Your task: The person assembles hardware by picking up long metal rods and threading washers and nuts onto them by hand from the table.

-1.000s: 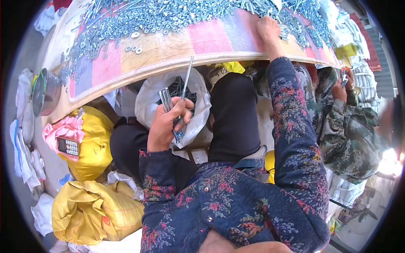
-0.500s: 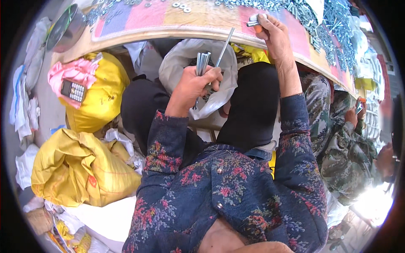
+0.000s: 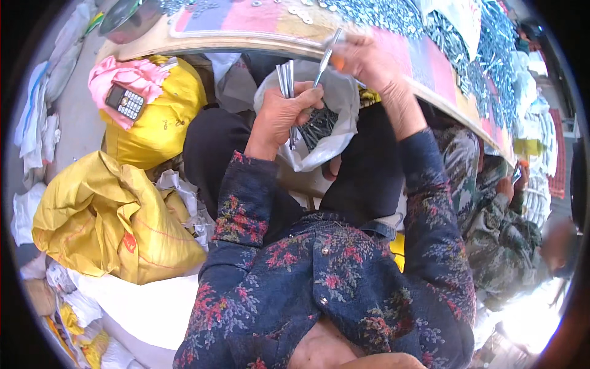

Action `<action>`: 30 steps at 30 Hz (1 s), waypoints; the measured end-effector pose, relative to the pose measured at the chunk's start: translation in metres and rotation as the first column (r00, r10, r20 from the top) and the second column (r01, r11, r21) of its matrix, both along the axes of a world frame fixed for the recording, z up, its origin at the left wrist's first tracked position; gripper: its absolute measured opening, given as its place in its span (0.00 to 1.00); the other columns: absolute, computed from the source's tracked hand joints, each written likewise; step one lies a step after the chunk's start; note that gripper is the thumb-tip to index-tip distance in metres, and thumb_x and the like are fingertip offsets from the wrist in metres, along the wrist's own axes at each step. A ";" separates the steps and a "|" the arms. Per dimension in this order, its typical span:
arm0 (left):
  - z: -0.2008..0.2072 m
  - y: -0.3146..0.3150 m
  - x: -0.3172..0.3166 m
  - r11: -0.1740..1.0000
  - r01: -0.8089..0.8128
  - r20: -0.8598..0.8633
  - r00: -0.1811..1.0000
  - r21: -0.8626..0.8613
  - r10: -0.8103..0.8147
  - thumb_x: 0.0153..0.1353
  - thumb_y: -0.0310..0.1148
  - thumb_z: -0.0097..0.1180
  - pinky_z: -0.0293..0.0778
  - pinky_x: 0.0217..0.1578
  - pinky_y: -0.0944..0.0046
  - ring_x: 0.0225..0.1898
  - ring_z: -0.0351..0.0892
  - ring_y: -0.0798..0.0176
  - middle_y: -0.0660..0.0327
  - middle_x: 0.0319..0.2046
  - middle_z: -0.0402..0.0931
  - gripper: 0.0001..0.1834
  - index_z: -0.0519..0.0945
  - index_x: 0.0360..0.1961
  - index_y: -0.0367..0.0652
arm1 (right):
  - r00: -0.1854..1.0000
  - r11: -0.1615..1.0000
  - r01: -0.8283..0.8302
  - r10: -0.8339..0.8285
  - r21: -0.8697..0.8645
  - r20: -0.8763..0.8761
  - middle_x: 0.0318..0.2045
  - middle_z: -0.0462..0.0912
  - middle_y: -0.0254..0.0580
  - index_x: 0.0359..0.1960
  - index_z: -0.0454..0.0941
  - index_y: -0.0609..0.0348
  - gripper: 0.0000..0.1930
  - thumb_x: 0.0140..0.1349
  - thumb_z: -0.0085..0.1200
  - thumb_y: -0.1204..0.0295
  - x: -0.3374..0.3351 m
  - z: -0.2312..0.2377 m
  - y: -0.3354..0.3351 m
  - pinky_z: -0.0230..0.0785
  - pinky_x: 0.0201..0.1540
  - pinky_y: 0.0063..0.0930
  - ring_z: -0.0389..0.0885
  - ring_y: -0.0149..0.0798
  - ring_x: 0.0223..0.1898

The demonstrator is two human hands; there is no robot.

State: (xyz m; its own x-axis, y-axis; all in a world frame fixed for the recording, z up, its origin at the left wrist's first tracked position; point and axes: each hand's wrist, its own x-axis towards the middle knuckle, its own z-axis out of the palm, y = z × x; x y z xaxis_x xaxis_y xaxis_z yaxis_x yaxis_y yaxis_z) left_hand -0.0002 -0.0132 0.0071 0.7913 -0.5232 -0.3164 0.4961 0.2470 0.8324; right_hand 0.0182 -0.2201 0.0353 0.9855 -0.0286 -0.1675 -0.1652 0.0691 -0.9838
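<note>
My left hand (image 3: 281, 114) is closed round a bundle of thin silver metal rods (image 3: 286, 79) that stand nearly upright. Between its thumb and forefinger one rod (image 3: 323, 63) sticks up apart from the others, tilted to the right, and looks thicker along its upper part. At that rod's upper end is my right hand (image 3: 369, 61), its fingers smeared by motion. Something orange (image 3: 337, 61) shows on or by a finger. Below my left hand, a white bag (image 3: 347, 104) between my knees holds many dark, long screw-like pieces (image 3: 321, 126).
The table (image 3: 246, 43) ahead carries flat washers (image 3: 301, 13) and heaps of small metal hardware (image 3: 452, 55). A dark bowl (image 3: 126, 24) sits at its left end. Yellow sacks (image 3: 117, 221) and a phone (image 3: 125, 101) on pink cloth lie left. A person in camouflage (image 3: 510, 246) works at right.
My right hand has moved left and down to the upper end of the single rod. My left hand keeps its bundle. The view has shifted slightly, and more of the bag's contents shows.
</note>
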 end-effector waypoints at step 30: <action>0.003 0.016 0.014 0.971 0.122 -0.041 0.990 -0.203 -0.133 0.63 0.35 0.57 0.51 0.13 0.80 0.12 0.57 0.80 0.67 0.20 0.71 0.14 0.79 0.45 0.37 | 0.988 0.952 0.096 -0.126 0.290 0.087 0.29 0.84 0.50 0.28 0.76 0.65 0.10 0.65 0.53 0.71 0.041 -0.001 0.036 0.62 0.18 0.22 0.74 0.28 0.18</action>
State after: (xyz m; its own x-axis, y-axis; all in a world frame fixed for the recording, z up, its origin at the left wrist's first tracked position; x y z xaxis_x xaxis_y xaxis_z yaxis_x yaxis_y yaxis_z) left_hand 0.0136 0.0031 0.0097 0.6985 -0.6757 -0.2356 0.5772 0.3372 0.7437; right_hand 0.0592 -0.1839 0.0342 0.9911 -0.1049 -0.0821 -0.0390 0.3608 -0.9318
